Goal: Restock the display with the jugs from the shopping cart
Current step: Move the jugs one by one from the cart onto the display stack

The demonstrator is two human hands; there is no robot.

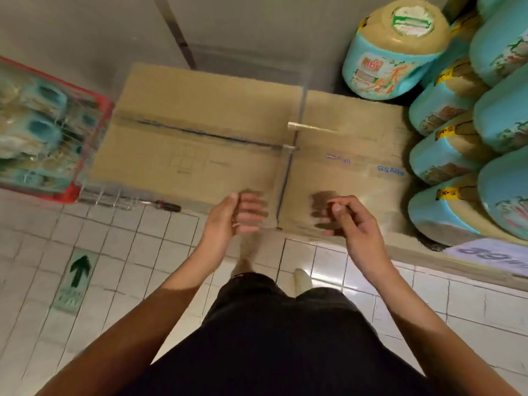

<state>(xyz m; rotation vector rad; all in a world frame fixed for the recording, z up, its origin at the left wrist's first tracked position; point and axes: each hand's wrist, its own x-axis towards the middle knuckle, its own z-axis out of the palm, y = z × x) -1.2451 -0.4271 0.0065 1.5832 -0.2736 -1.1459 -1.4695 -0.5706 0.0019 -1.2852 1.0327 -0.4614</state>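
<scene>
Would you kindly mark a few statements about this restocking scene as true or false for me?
1. The left hand and the right hand hold nothing. True.
2. The shopping cart stands on the right. False: it is on the left.
3. Jugs are piled on the right. True.
4. The floor arrow is red. False: it is green.

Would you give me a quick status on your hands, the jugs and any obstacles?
Left hand and right hand empty, fingers loosely curled. Jugs in red cart at left. Cardboard boxes ahead; screwdriver on floor by cart.
</scene>
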